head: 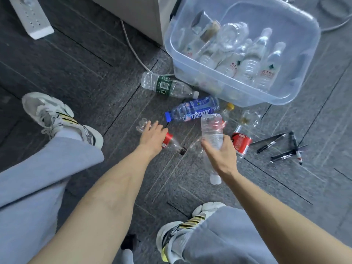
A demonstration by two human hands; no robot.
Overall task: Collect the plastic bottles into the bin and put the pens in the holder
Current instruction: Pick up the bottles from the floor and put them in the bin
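Observation:
My right hand [221, 155] grips a clear water bottle [211, 128] by its middle, base pointing away, cap toward me. My left hand [152, 136] lies over a red-labelled bottle [169, 141] on the floor, fingers spread across it; whether it grips is unclear. A clear plastic bin [224, 83] at the upper right holds several bottles. On the carpet lie a green-labelled bottle [167, 85], a blue bottle [192, 109], a yellow-capped bottle [227, 110] and another red-labelled bottle [241, 142]. Several black pens [282, 147] lie to the right.
My two legs in grey trousers and pale sneakers [62, 119] frame the work area. A white cable [133, 48] runs by a grey cabinet [137, 14] behind the bin. A white power strip [32, 16] lies at the upper left. No pen holder is in view.

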